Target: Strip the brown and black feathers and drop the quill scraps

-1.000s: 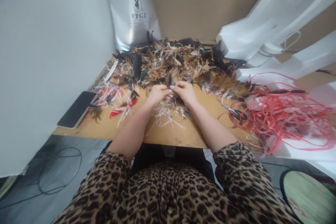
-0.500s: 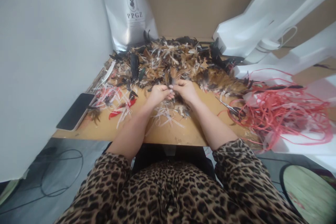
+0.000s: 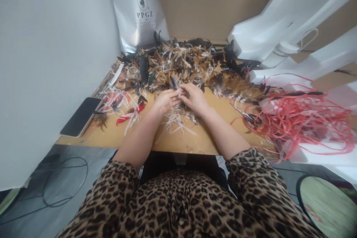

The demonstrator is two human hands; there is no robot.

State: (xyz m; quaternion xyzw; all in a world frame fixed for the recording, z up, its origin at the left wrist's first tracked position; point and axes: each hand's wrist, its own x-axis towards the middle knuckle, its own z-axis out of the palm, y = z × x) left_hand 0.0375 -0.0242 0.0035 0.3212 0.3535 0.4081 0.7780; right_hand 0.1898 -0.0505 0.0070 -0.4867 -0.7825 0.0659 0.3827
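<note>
Both my hands meet in the middle of the table, at the near edge of a heap of brown and black feathers [image 3: 184, 59]. My left hand [image 3: 166, 100] is closed, thumb and fingertips pinched together. My right hand [image 3: 194, 98] pinches at the same spot from the other side. Between the fingertips is a small dark feather [image 3: 174, 82] pointing up and away; its base is hidden by the fingers. Just below the hands lie white strips [image 3: 178, 123] with feather scraps.
A phone [image 3: 80, 117] lies at the left edge, near pink and white strips [image 3: 118, 102]. On the right are scissors [image 3: 242, 112] and a tangle of red ribbon [image 3: 304, 119]. A silver bag [image 3: 139, 33] stands behind; white packaging [image 3: 259, 26] is at the back right.
The fingers have shifted their grip: my right hand's fingers now arch higher over the pinch. The dark feather has tilted a little leftward. The surroundings look the same.
</note>
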